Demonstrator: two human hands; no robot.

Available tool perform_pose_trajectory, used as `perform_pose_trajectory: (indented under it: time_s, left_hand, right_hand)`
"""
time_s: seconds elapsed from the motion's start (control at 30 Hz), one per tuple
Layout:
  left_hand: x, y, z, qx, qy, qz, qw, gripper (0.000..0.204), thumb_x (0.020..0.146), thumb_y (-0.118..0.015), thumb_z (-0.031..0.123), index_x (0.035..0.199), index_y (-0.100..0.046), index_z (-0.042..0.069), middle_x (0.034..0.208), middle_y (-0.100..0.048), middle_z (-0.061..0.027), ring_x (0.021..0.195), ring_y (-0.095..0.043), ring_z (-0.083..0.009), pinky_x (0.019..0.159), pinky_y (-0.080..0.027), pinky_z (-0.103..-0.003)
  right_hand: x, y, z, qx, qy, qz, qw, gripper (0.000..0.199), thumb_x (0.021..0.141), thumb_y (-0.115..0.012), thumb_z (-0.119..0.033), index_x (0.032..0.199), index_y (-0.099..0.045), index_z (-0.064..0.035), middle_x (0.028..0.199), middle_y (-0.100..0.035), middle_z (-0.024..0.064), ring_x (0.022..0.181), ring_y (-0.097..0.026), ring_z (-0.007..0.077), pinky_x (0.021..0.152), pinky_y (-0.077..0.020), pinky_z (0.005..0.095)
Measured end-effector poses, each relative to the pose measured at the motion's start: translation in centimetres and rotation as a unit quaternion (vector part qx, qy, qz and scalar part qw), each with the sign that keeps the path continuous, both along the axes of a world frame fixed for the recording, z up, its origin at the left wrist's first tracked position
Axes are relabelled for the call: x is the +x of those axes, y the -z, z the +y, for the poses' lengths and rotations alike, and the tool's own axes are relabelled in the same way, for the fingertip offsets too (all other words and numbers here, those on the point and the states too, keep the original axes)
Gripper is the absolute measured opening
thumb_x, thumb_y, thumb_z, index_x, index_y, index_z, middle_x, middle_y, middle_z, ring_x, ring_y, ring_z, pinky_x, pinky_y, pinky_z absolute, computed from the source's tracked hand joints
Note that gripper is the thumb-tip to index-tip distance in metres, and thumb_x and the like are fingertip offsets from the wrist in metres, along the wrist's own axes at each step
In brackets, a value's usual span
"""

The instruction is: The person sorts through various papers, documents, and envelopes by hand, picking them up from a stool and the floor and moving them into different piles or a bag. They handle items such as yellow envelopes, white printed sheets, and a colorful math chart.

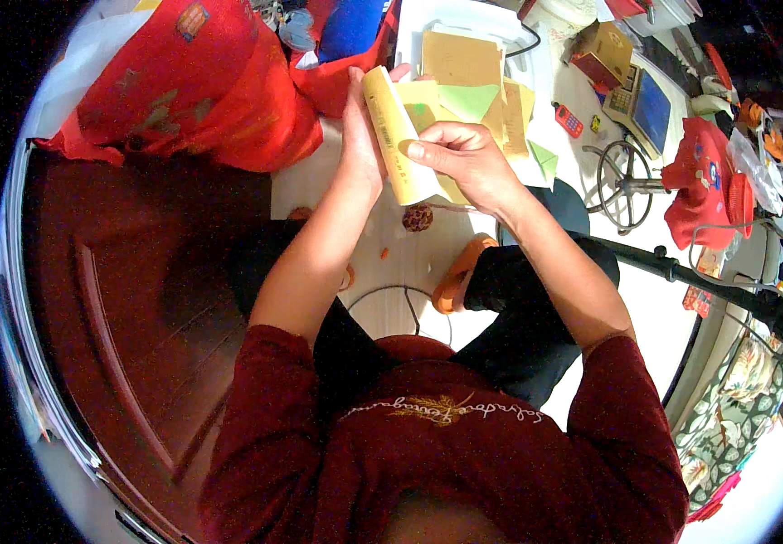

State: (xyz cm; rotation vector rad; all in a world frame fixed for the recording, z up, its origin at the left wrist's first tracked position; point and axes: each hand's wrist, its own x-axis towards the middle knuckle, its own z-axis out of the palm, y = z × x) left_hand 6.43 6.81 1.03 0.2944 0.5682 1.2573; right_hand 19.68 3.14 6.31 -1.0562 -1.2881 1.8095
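A sheet of yellow printed paper [398,150], bent along its length, is held up in front of me between both hands. My left hand [361,136] supports it from the left side, with the palm against its edge and fingertips showing behind the top. My right hand [468,161] grips it from the right, its thumb pressed on the printed face and the fingers curled; part of the paper behind them is hidden. Just beyond lie yellow and brown envelopes [464,60] and a light green paper [468,102], overlapping over a white tray [409,32].
A large red bag [219,91] stands at the left, beside a dark red door panel [137,317]. A red handset [569,120], a device with a blue screen [651,104] and a metal wheel [625,186] are at the right. A black pole [709,283] crosses there. A cable [409,288] lies on the floor.
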Motion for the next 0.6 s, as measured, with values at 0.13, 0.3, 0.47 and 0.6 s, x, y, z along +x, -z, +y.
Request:
perform_pose_trajectory:
  time_s: [0.13,0.3,0.47,0.6]
  left_hand:
    - [1.2,0.9,-0.9,0.014,0.074,-0.084,0.994,0.081,0.08,-0.029,0.069,0.129,-0.033,0.005,0.12,-0.045,-0.0194,0.106,-0.048,-0.0354,0.089,-0.04,-0.048]
    - [1.6,0.7,-0.9,0.028,0.167,-0.017,0.986,0.086,0.078,-0.021,0.074,0.13,-0.035,0.007,0.121,-0.043,-0.0154,0.094,-0.05,-0.0219,0.084,-0.042,-0.039]
    - [-0.1,2.1,0.4,-0.013,0.148,0.021,0.989,0.075,0.084,-0.029,0.064,0.123,-0.043,0.001,0.1,-0.052,-0.0084,0.074,-0.052,-0.0135,0.067,-0.046,-0.028]
    - [-0.1,2.8,0.9,-0.032,0.109,0.019,0.993,0.069,0.084,-0.038,0.06,0.114,-0.049,-0.002,0.081,-0.047,-0.0045,0.06,-0.047,-0.0106,0.055,-0.044,-0.025]
  right_hand:
    - [-0.5,-0.3,-0.7,-0.052,-0.04,0.053,0.996,0.013,0.081,-0.064,-0.015,0.083,-0.062,-0.0019,0.074,-0.06,0.0005,0.067,-0.054,0.0064,0.061,-0.0442,0.021]
    - [-0.7,0.4,-1.2,-0.139,-0.072,0.111,0.981,0.014,0.079,-0.065,-0.014,0.088,-0.062,-0.0035,0.078,-0.062,0.0043,0.067,-0.058,0.0105,0.062,-0.0468,0.0231]
    - [-1.2,-1.1,-1.5,-0.229,-0.076,0.142,0.96,0.018,0.079,-0.061,-0.015,0.089,-0.061,0.0004,0.079,-0.062,0.0088,0.067,-0.06,0.0147,0.062,-0.05,0.0261]
    - [-0.7,-0.7,-1.5,-0.215,-0.08,0.13,0.965,0.022,0.078,-0.059,-0.016,0.088,-0.061,0.004,0.076,-0.063,0.0115,0.063,-0.062,0.0168,0.058,-0.0515,0.0274]
